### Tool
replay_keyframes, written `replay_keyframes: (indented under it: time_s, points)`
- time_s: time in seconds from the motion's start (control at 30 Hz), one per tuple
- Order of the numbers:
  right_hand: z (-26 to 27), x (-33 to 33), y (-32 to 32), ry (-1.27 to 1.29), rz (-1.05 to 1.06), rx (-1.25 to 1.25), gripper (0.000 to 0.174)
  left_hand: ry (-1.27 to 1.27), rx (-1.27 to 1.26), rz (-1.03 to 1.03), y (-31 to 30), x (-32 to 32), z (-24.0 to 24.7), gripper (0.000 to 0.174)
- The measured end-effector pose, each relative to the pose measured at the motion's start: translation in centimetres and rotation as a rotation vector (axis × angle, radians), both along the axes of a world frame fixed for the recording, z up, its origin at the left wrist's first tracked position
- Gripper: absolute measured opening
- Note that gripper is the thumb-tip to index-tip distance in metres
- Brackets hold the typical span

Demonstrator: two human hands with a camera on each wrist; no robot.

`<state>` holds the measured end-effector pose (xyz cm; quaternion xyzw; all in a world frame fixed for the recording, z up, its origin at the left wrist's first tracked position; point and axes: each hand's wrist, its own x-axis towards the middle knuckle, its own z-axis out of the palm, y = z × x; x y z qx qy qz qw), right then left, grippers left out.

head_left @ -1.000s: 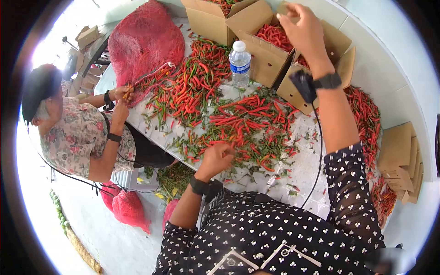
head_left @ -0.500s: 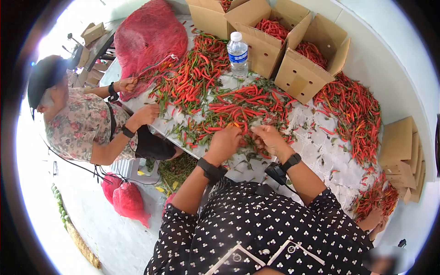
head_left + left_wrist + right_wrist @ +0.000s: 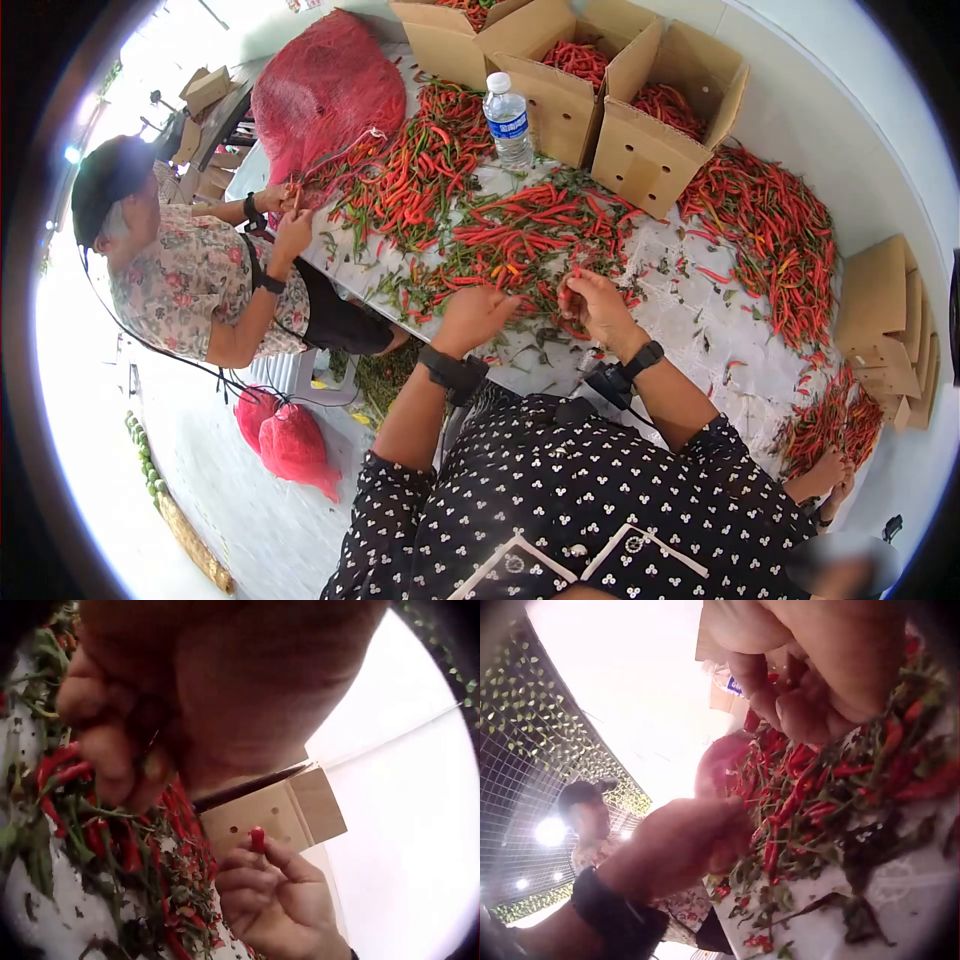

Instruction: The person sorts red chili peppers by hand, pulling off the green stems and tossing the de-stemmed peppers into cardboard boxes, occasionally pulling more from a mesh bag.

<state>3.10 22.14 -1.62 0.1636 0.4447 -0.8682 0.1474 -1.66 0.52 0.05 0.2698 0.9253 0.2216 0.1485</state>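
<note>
Over the near edge of the middle heap of red and green chillies, the left hand has its fingers curled towards the thumb; no chilli shows clearly in it in the left wrist view. To its right, a short gap away, the right hand pinches a red chilli between thumb and finger, its end sticking up in the left wrist view. The right wrist view shows the right hand with bent fingers above the heap, and the left hand lower down, blurred.
Cardboard boxes holding chillies and a water bottle stand behind. More chillies lie at right and left, beside a red net sack. Another person works at left; someone's hands show lower right.
The right hand has come down from above the boxes to the heap beside the left hand. The left hand moved slightly. The other person's hands parted, then came together again.
</note>
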Motion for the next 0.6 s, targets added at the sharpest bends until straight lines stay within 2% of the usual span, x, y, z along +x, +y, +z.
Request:
replay_keyframes:
  time_s: [0.03, 0.1, 0.13, 0.2, 0.33, 0.4, 0.43, 0.5, 0.53, 0.6]
  points:
    - [0.0, 0.1, 0.4, 0.002, 0.011, -0.037, 0.008, 0.002, 0.000, -0.002, 0.6, -0.3, 0.0, 0.019]
    - [-0.2, 0.3, 0.6, 0.006, 0.018, -0.071, 0.010, 0.273, 0.251, 0.058, 2.6, -0.5, 0.1, 0.017]
    - [-0.3, 0.4, 0.6, -0.012, 0.011, -0.063, 0.010, 0.272, 0.254, 0.055, 3.4, -0.7, 0.0, 0.017]
    - [-0.7, 0.6, 0.5, -0.030, 0.001, -0.051, 0.010, 0.368, 0.093, 0.091, 4.5, -1.2, -0.8, 0.014]
    - [-0.8, 0.9, 0.5, -0.078, 0.073, 0.095, 0.011, 0.314, 0.060, 0.086, 4.5, -2.1, -2.5, 0.016]
    - [-1.0, 1.0, 0.4, -0.083, 0.084, 0.130, 0.012, 0.097, 0.273, 0.113, 4.1, -1.9, -1.4, 0.018]
    - [-1.2, 1.0, 0.3, -0.086, 0.083, 0.125, 0.012, 0.094, 0.268, 0.112, 4.0, -1.7, -1.2, 0.018]
    - [-0.9, 0.6, -0.1, -0.029, 0.120, 0.109, 0.014, -0.261, 0.557, 0.226, 3.8, -1.3, -0.5, 0.016]
    - [-0.8, 0.5, -0.4, -0.027, 0.122, 0.105, 0.014, -0.259, 0.554, 0.228, 3.8, -0.9, -0.2, 0.016]
    - [-0.2, 0.3, -1.0, -0.001, 0.162, 0.101, 0.019, -0.577, 0.662, 0.298, 3.8, 0.0, 1.1, 0.019]
